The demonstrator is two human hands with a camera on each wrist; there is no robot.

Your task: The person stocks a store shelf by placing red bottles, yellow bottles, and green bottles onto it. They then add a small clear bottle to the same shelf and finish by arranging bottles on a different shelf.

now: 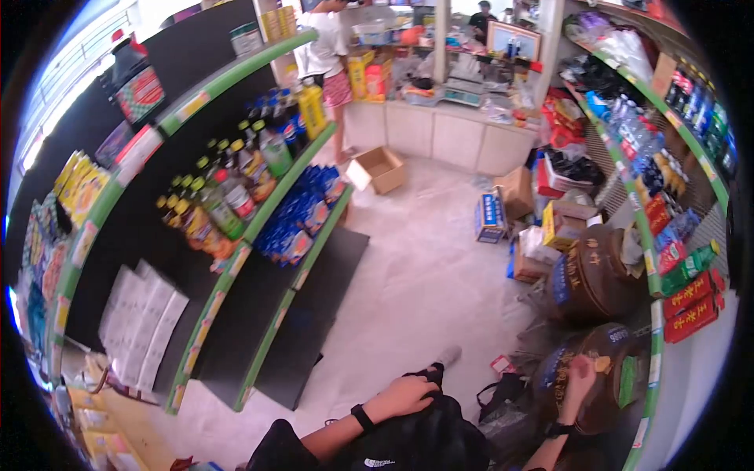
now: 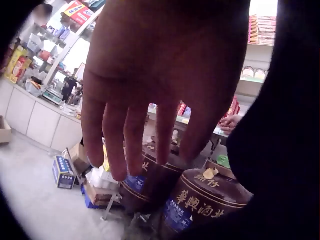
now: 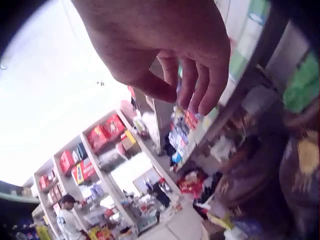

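My left hand (image 1: pixel 404 395) lies over dark clothing (image 1: pixel 424 436) with a Nike logo, a black band around the wrist. The left wrist view shows this hand's fingers (image 2: pixel 132 140) straight and slightly spread, holding nothing. My right hand (image 1: pixel 580 382) is at the near brown wine jar (image 1: pixel 559 373), overlapping it in the head view. From the right wrist, its fingers (image 3: pixel 187 82) appear loosely curled with nothing between them. The jar bears gold characters and a blue label; a green piece (image 1: pixel 627 382) lies on its top. Behind it stands a second brown jar (image 1: pixel 597 275).
Shelves of drink bottles (image 1: pixel 228 192) line the left side; more shelves (image 1: pixel 656 259) with red boxes run along the right. An open cardboard box (image 1: pixel 381 170) sits on the floor (image 1: pixel 424 267). A blue box (image 1: pixel 491 216) is near the jars. A person (image 1: pixel 326 47) stands by the counter.
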